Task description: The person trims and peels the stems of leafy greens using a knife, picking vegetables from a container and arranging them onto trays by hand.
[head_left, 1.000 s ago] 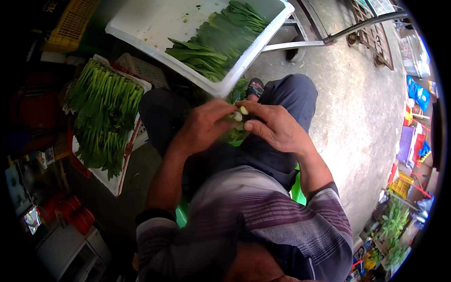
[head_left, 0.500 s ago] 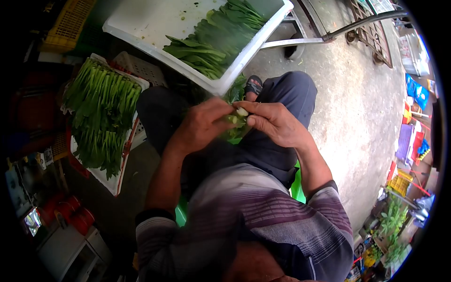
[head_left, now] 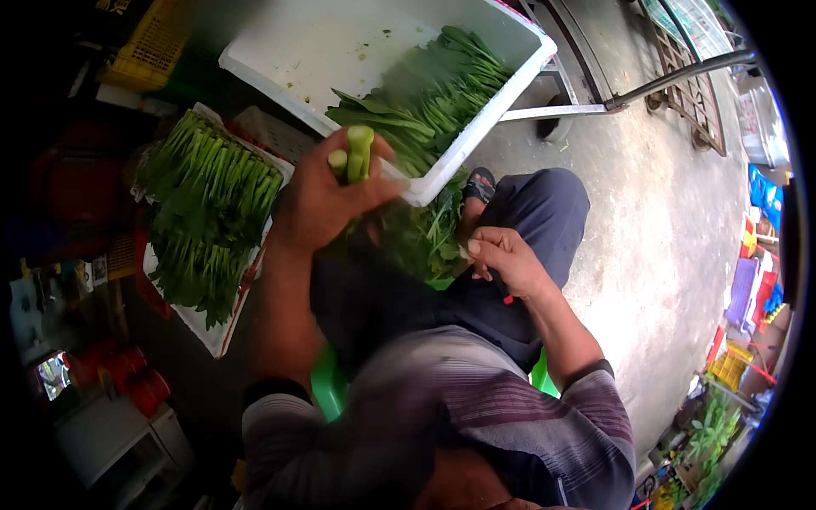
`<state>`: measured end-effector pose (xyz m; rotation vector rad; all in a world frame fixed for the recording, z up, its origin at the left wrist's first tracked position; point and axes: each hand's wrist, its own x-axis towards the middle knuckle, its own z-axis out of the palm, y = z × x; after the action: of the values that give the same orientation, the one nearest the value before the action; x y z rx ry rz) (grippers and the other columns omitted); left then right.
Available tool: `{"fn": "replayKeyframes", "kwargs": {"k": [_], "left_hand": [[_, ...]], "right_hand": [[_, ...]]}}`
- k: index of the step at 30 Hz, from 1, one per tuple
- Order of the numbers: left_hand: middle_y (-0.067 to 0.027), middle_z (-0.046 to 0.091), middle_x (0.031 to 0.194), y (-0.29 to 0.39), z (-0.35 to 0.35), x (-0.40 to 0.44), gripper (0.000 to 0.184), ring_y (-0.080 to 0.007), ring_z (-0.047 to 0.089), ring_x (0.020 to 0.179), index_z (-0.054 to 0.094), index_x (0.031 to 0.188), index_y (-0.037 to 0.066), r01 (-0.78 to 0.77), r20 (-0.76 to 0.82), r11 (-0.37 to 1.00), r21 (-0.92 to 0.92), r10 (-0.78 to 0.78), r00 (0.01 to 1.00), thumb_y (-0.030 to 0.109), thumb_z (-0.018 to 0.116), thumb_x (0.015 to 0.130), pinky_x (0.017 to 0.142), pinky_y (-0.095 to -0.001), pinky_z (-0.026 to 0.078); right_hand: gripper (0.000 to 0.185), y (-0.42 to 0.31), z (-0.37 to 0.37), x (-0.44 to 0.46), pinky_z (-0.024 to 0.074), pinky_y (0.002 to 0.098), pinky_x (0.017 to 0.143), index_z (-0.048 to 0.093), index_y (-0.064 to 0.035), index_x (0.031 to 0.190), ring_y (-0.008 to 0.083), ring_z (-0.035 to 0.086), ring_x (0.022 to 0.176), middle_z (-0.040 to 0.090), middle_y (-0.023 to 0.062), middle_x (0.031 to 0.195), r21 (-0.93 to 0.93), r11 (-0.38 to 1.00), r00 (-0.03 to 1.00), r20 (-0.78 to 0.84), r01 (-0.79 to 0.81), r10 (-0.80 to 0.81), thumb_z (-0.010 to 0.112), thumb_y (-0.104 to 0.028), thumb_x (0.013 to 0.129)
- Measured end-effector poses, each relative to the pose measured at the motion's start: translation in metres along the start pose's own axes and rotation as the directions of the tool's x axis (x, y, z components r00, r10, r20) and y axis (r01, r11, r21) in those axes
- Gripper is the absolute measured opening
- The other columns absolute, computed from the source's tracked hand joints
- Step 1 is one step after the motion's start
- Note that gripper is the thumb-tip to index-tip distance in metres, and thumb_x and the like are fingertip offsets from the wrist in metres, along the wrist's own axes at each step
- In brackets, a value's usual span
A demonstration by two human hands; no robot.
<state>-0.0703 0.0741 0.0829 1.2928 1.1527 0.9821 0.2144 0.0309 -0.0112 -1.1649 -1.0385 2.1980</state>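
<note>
My left hand is closed around thick, pale green cut vegetable stems, their ends pointing up beside the corner of the white foam box. Over my right thigh, my right hand grips a small knife, mostly covered by the fingers; its red handle end shows below the palm. Loose leafy greens lie low between my knees. Inside the foam box, leafy stalks are laid along the near right side.
On the left, a second white box holds rows of leafy green stalks. A yellow crate stands at the upper left. A metal cart frame is beside the foam box at the upper right. I sit on a green stool.
My hands, close together before, are now apart. The left has risen up and left with the stems; the right has dropped toward my thigh. The view has shifted slightly.
</note>
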Motion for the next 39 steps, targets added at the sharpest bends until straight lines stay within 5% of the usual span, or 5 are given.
{"fn": "replayKeyframes", "kwargs": {"k": [6, 8, 21, 28, 39], "left_hand": [[-0.0167, 0.069, 0.081, -0.023, -0.006, 0.110, 0.019, -0.0333, 0.068, 0.079, 0.070, 0.091, 0.002, -0.249, 0.248, 0.572, 0.781, 0.081, 0.965, 0.018, 0.070, 0.081, 0.072, -0.0425, 0.052], [-0.0193, 0.070, 0.090, -0.056, 0.000, 0.141, 0.018, -0.0403, 0.066, 0.087, 0.071, 0.091, 0.004, -0.230, 0.294, 0.342, 0.911, -0.147, 0.944, 0.017, 0.069, 0.078, 0.077, -0.0483, 0.052], [-0.0182, 0.069, 0.097, -0.121, -0.009, 0.175, 0.029, -0.0390, 0.066, 0.090, 0.067, 0.105, 0.005, -0.280, 0.319, 0.243, 0.929, -0.138, 0.938, 0.015, 0.074, 0.079, 0.083, -0.0469, 0.053], [-0.0048, 0.069, 0.090, -0.023, -0.036, 0.156, 0.027, -0.0120, 0.065, 0.087, 0.067, 0.111, -0.001, -0.140, 0.057, 0.977, 0.161, 0.133, 0.990, 0.019, 0.070, 0.092, 0.077, -0.0299, 0.052], [-0.0123, 0.067, 0.108, -0.033, -0.021, 0.060, 0.041, -0.0217, 0.068, 0.092, 0.057, 0.126, 0.000, 0.027, 0.052, 0.724, -0.689, 0.012, 0.999, 0.026, 0.065, 0.096, 0.080, -0.0362, 0.059]], "right_hand": [[0.014, 0.002, -0.006, 0.003, 0.0450, 0.0204, 0.058, 0.065, -0.0036, 0.093, 0.0040, 0.051, 0.060, 0.059, -0.0034, 0.074, -0.002, 1.000, 0.999, -0.046, -0.023, 0.023, 0.066, -0.018, 0.095], [0.012, -0.002, 0.002, 0.001, 0.0464, 0.0203, 0.060, 0.065, -0.0039, 0.095, 0.0042, 0.053, 0.063, 0.060, -0.0034, 0.075, -0.001, 1.000, 0.994, -0.105, -0.014, 0.014, 0.066, -0.016, 0.095], [0.014, 0.007, -0.005, 0.006, 0.0438, 0.0203, 0.057, 0.064, -0.0046, 0.093, 0.0049, 0.055, 0.062, 0.064, -0.0011, 0.076, 0.071, 0.997, 0.995, -0.100, -0.007, 0.014, 0.069, -0.018, 0.095], [0.020, 0.015, -0.001, 0.010, 0.0454, 0.0201, 0.052, 0.067, -0.0021, 0.097, 0.0075, 0.058, 0.055, 0.068, 0.0041, 0.074, 0.139, 0.990, 0.996, -0.085, -0.001, 0.013, 0.072, -0.021, 0.094], [0.014, 0.019, 0.006, 0.006, 0.0449, 0.0214, 0.056, 0.064, -0.0017, 0.104, 0.0079, 0.057, 0.062, 0.065, 0.0006, 0.081, 0.013, 1.000, 0.994, -0.110, 0.003, -0.002, 0.064, -0.012, 0.094]]}}
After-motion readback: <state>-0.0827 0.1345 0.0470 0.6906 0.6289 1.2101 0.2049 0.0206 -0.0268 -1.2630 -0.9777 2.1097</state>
